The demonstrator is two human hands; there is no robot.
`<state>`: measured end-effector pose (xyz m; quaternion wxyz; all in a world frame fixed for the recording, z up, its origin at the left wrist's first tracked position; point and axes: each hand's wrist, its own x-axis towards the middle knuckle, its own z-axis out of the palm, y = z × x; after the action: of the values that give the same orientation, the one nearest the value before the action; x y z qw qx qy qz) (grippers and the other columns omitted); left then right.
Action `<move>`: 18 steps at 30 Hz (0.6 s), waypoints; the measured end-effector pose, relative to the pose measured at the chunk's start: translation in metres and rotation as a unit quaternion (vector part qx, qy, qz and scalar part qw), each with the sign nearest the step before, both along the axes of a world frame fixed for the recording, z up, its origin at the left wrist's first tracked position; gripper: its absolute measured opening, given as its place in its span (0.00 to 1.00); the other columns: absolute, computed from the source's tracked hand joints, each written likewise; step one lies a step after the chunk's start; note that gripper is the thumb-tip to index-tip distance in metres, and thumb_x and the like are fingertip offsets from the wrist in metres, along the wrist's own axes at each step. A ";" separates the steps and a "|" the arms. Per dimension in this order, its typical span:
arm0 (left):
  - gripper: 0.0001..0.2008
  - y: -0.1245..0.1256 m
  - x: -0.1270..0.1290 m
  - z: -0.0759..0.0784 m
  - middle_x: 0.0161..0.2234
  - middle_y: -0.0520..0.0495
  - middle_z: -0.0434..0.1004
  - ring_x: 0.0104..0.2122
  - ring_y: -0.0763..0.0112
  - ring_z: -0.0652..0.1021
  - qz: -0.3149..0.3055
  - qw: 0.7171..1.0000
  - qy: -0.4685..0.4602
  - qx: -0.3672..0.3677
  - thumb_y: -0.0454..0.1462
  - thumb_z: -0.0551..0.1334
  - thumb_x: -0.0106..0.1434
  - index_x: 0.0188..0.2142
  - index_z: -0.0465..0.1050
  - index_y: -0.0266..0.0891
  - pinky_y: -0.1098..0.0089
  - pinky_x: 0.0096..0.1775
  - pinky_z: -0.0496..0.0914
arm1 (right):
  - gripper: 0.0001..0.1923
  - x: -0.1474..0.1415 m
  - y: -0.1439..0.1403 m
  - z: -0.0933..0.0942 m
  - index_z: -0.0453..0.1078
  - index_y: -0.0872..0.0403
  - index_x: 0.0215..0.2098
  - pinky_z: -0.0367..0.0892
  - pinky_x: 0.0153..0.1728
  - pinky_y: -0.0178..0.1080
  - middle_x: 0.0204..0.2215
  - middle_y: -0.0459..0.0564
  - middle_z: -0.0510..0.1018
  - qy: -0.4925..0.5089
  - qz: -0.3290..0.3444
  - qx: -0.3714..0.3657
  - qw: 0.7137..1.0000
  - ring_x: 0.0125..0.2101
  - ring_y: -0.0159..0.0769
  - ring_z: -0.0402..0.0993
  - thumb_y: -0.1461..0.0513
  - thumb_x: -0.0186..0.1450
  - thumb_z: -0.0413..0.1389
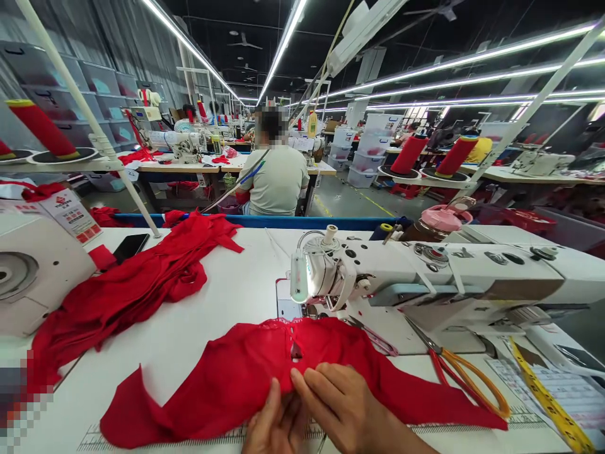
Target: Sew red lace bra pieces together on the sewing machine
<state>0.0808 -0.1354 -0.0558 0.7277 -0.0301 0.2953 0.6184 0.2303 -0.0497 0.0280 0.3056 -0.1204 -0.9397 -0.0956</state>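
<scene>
A red bra (pixel 236 366) with a lace top edge lies spread across the white table in front of the sewing machine (pixel 340 271). My left hand (pixel 274 419) pinches its lower middle edge, thumb on top and fingers underneath. Beside it, my right hand (pixel 338 400) grips the same edge between thumb and index finger, just below a small gap in the fabric. Both hands nearly touch each other. The needle area of the machine sits right behind the bra and is partly hidden.
Orange-handled scissors (pixel 472 378), thread snips (pixel 373 334) and a yellow tape measure (pixel 548 397) lie at the right. A pile of red fabric pieces (pixel 142 290) and a phone (pixel 131 248) are on the left. A person (pixel 276 176) sits ahead, back turned.
</scene>
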 end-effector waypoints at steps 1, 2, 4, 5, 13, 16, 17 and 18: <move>0.09 0.003 -0.001 -0.001 0.44 0.41 0.85 0.48 0.55 0.83 0.021 1.000 -0.002 -0.003 0.41 0.74 0.60 0.39 0.85 0.41 0.57 0.58 0.71 | 0.18 0.001 -0.001 0.000 0.70 0.66 0.56 0.63 0.21 0.41 0.32 0.55 0.80 -0.004 0.004 0.006 1.000 0.28 0.39 0.74 0.71 0.71 0.46; 0.06 0.005 -0.002 -0.001 0.42 0.41 0.85 0.47 0.55 0.84 0.032 0.999 -0.002 -0.008 0.38 0.73 0.61 0.38 0.85 0.39 0.56 0.59 0.72 | 0.19 0.003 -0.002 -0.001 0.70 0.66 0.56 0.64 0.22 0.41 0.32 0.55 0.80 -0.006 0.004 0.012 1.000 0.28 0.39 0.74 0.71 0.71 0.46; 0.04 0.007 -0.004 0.000 0.41 0.40 0.86 0.45 0.55 0.84 0.036 0.999 -0.005 -0.024 0.35 0.70 0.64 0.37 0.84 0.37 0.55 0.59 0.71 | 0.19 0.005 -0.004 -0.003 0.70 0.66 0.57 0.65 0.22 0.41 0.31 0.55 0.80 -0.008 -0.003 0.013 1.000 0.28 0.39 0.74 0.71 0.71 0.47; 0.05 0.007 -0.005 0.001 0.42 0.39 0.86 0.46 0.55 0.84 0.036 0.999 -0.008 -0.031 0.35 0.69 0.65 0.37 0.84 0.36 0.54 0.60 0.71 | 0.19 0.006 -0.004 -0.004 0.70 0.65 0.57 0.64 0.22 0.41 0.31 0.54 0.80 -0.008 -0.006 0.009 1.000 0.28 0.39 0.74 0.71 0.70 0.47; 0.04 0.005 -0.005 -0.004 0.40 0.40 0.86 0.45 0.56 0.85 0.038 0.999 -0.018 -0.016 0.34 0.68 0.65 0.36 0.85 0.37 0.55 0.62 0.68 | 0.14 0.005 -0.007 -0.007 0.71 0.63 0.52 0.61 0.21 0.39 0.28 0.52 0.78 0.011 -0.015 -0.027 0.999 0.25 0.38 0.70 0.70 0.71 0.51; 0.07 0.003 -0.008 -0.003 0.41 0.42 0.86 0.44 0.59 0.85 0.040 0.999 -0.028 -0.012 0.32 0.66 0.67 0.36 0.85 0.39 0.59 0.61 0.69 | 0.12 0.005 -0.008 -0.005 0.70 0.59 0.51 0.67 0.27 0.38 0.30 0.50 0.77 0.070 -0.037 -0.092 0.993 0.27 0.36 0.70 0.69 0.70 0.54; 0.09 0.003 -0.009 -0.002 0.40 0.43 0.87 0.44 0.61 0.85 0.041 0.999 -0.029 -0.014 0.32 0.65 0.68 0.35 0.85 0.39 0.60 0.61 0.69 | 0.12 0.006 -0.008 -0.004 0.70 0.57 0.51 0.69 0.31 0.38 0.31 0.50 0.77 0.088 -0.047 -0.120 0.988 0.28 0.36 0.71 0.69 0.71 0.54; 0.10 0.003 -0.009 0.000 0.39 0.43 0.87 0.44 0.62 0.85 0.041 0.999 -0.029 -0.018 0.32 0.64 0.68 0.34 0.85 0.39 0.61 0.60 0.70 | 0.12 0.006 -0.008 -0.003 0.69 0.56 0.52 0.70 0.34 0.39 0.31 0.50 0.77 0.102 -0.056 -0.148 0.982 0.30 0.36 0.71 0.70 0.71 0.53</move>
<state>0.0714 -0.1328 -0.0561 0.7090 -0.0733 0.2843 0.6412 0.2364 -0.0580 0.0253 0.3728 -0.2255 -0.8992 0.0402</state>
